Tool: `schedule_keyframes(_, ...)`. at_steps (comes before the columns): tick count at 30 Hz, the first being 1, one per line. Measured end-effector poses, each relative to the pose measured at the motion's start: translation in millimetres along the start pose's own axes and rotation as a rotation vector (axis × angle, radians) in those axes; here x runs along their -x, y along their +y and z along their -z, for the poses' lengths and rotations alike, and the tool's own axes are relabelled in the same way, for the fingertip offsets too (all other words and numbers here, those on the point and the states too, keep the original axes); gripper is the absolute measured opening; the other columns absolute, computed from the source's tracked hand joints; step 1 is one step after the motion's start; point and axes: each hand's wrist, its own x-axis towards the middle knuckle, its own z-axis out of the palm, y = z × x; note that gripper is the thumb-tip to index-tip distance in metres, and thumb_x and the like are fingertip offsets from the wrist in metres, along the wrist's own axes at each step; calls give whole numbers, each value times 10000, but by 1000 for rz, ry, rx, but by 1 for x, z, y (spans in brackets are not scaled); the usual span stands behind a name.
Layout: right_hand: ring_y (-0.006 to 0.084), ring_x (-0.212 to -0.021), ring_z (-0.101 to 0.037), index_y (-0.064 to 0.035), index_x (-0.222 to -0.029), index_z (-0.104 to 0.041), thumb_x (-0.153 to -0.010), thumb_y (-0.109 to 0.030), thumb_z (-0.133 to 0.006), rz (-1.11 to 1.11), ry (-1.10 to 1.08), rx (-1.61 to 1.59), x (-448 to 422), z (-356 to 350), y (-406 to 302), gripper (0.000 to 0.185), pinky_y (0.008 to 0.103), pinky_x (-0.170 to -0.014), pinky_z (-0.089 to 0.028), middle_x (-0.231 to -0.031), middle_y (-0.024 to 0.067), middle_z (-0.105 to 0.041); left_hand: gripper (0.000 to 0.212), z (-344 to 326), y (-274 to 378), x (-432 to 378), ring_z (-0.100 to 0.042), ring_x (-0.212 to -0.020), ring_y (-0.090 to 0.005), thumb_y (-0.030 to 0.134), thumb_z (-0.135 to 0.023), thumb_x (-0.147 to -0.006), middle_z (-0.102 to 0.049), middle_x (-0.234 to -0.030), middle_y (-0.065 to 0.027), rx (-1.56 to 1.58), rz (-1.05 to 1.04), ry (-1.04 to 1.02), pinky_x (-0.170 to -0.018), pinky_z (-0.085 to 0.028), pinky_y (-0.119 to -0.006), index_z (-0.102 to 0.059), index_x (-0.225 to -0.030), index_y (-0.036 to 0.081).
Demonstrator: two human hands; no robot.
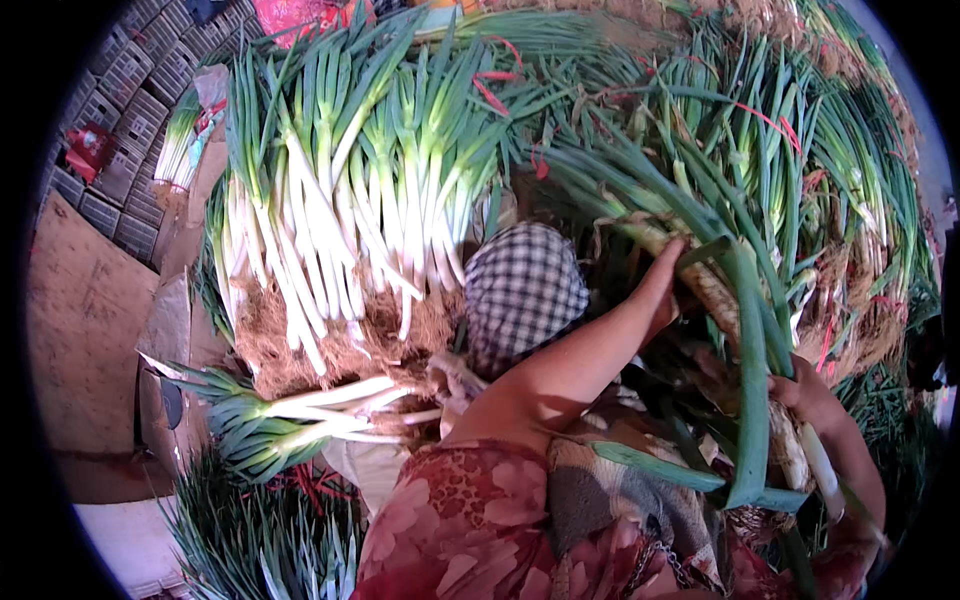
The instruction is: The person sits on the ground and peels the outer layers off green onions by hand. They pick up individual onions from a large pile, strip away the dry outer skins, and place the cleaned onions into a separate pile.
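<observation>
My left hand [664, 289] is around the upper stalks of some large green onions [712, 289], dry outer leaves among them. Lower down, my right hand [799, 394] grips the same green onions, near their pale lower stalks. A long green leaf hangs bent across my lap. Left of my left forearm is a rounded form covered in black-and-white checkered cloth [525, 292]. Cleaned green onions [337, 217] with white stalks and brown roots lie in a thick row at the left. A few more [330, 412] lie crosswise below that row.
Untrimmed green onions [765, 165] with red ties are heaped at the upper right. Dark green leaves [285, 525] stand at the lower left. Brown board [90, 337], grey crates or blocks [135, 75] and a red packet [90, 152] are at the far left.
</observation>
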Motion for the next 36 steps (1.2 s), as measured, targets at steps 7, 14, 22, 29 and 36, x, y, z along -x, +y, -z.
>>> schedule_keyframes(7, 136, -964, -479, 46, -1208, -352, -586, -277, -712, 25, 294, -124, 91, -14, 25, 787, 263, -822, -390, -1075, 82, -507, 262, -95, -7, 28, -526, -822, -177, 274, -570, -732, -554, -877, -60, -100, -30, -319, -739, -415, -319, -544, -917, 90)
schedule_keyframes(14, 153, -933, -470, 31, -1247, -288, -664, -109, -675, 462, 804, -177, 72, -32, 49, 714, 281, -814, -401, -1071, 91, -474, 452, -192, 14, 7, -502, -979, -236, 320, -598, -710, -541, -1013, -96, -295, -80, -495, -863, -391, -381, -499, -1071, 67)
schedule_keyframes(22, 189, -708, -529, 45, -1015, -492, -820, -210, -582, 489, 1053, -117, -73, 14, 61, 333, 307, -679, -437, -813, 172, -580, 311, -102, 38, -99, -537, -797, -157, 223, -533, -835, -521, -901, -91, -1147, -193, 62, -657, -460, -313, -435, -1048, 19)
schedule_keyframes(29, 388, -873, -535, 39, -1041, -467, -836, -407, -498, 155, 873, -143, -150, -17, 126, 492, 398, -767, -409, -898, 278, -552, 325, -37, 79, -62, -548, -875, -162, 180, -568, -809, -579, -966, -88, -1427, -464, 32, -777, -423, -254, -514, -1056, -23)
schedule_keyframes(36, 365, -750, -558, 10, -1102, -436, -840, -187, -522, 280, 941, -37, -124, -43, 92, 339, 394, -646, -440, -823, 255, -551, 234, -74, 89, -71, -555, -958, -211, 101, -510, -855, -569, -974, -138, -919, -693, -168, -892, -423, -326, -466, -1038, -37)
